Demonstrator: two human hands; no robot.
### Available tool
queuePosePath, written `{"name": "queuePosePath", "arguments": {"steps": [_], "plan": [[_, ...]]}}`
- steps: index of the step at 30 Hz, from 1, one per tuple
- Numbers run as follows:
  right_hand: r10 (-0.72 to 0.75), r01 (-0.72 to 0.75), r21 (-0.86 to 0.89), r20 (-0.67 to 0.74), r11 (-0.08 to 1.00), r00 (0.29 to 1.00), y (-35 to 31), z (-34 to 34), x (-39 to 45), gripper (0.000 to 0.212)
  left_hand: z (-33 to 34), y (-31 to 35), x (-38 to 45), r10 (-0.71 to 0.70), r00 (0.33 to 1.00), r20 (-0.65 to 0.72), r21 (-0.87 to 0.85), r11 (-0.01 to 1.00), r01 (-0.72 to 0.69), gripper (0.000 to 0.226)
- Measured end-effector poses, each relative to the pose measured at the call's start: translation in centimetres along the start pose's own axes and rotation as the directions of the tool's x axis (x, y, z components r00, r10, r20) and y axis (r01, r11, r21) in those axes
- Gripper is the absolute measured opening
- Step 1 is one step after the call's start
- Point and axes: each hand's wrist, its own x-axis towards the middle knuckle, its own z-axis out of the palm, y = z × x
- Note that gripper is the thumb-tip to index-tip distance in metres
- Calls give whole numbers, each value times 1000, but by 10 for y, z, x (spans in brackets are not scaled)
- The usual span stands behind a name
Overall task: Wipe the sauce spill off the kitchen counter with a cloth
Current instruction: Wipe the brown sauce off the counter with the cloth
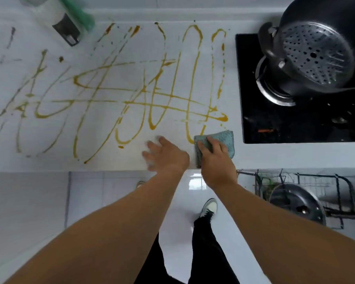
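- Head view: bare forearms reach in from the bottom edge; below them, black trousers and a white shoe (pixel 209 207) on glossy white floor tiles.
- right hand (pixel 215 158) lies on the cloth (pixel 223 140), fingers curled over its near-left part, pressing it to the bench (pixel 193 50).
- left hand (pixel 166 154) just left of the cloth, fingers spread and relaxed, blurred, holding nothing.
- Cloth: blue-grey, folded, at the bench's front edge beside the black hob (pixel 295 124).
- sauce spill (pixel 152 93): looping orange-brown lines across the white bench, starting at the cloth's far edge and running left.
- Dark pot (pixel 316 56) on the hob burner.

Pot (pixel 316 56) blocks right; bottle (pixel 57 19) rear-left.
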Motion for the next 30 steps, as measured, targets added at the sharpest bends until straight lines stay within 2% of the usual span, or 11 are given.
{"name": "queuePosePath", "arguments": {"steps": [5, 7, 9, 12, 16, 18, 22, 24, 27, 28, 30], "plan": [[-237, 212, -168, -150, 963, 960, 56, -22, 29, 50, 18, 7, 5, -26, 999, -21, 18, 1000, 26, 110], [-287, 255, -208, -137, 944, 948, 77, -32, 44, 49, 20, 4, 11, -12, 1000, -24, 50, 999, 13, 117], [-240, 229, -103, -113, 968, 964, 89, -39, 57, 44, 21, 4, 17, -8, 1000, -21, 86, 996, 10, 130], [-113, 138, 190, -135, 972, 984, 82, -40, 54, 26, 22, 10, 18, -40, 999, -10, 124, 991, 41, 140], [-345, 342, 151, -7, 928, 939, 68, -21, 24, 4, 26, 12, 21, -20, 999, -34, 237, 971, 28, 141], [-271, 270, 175, -19, 947, 962, 72, -33, 51, 11, 25, 12, 22, -10, 999, -36, 242, 970, 18, 140], [62, -35, 221, -118, 975, 991, 75, -53, 99, 28, 24, 13, 18, -5, 999, -42, 211, 977, 14, 135], [-9, 33, 227, -107, 973, 994, 60, -41, 69, 19, 23, 14, 16, -4, 999, -46, 183, 983, 12, 133], [-262, 253, 198, 20, 947, 965, 57, -25, 26, 25, 20, 15, 14, 6, 999, -50, 179, 984, 3, 132], [-255, 248, 204, 11, 947, 967, 61, -32, 38, 19, 20, 15, 13, 9, 999, -45, 179, 984, -1, 131], [-70, 72, 211, -16, 975, 997, 69, -53, 83, 8, 20, 14, 12, 16, 999, -32, 168, 986, -10, 131]]}}
